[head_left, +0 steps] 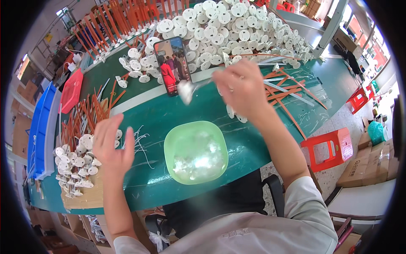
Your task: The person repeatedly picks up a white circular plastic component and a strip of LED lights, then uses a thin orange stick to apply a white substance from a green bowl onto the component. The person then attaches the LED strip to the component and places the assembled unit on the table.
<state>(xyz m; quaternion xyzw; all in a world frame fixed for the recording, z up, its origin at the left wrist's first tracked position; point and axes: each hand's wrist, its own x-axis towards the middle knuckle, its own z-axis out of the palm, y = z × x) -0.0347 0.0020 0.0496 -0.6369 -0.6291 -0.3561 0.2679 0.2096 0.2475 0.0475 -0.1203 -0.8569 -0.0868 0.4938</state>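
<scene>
A pale grey fabric shirt fills the lower edge. The right hand, fingers curled in a pinch, seems to grip a small white piece on a thin pale strip (motion blur hides its detail), raised beyond the light-green, rounded-square plastic bowl. That bowl stands on the green-topped bench between the forearms, probably for easy reach; glare obscures its contents. Farther out, a black rectangular smartphone stands before a heap of white round plastic discs, likely tilted for viewing. The right forearm slants inward; the left hand, fingers loosely spread, seemingly holding nothing, hovers near a smaller white cluster.
</scene>
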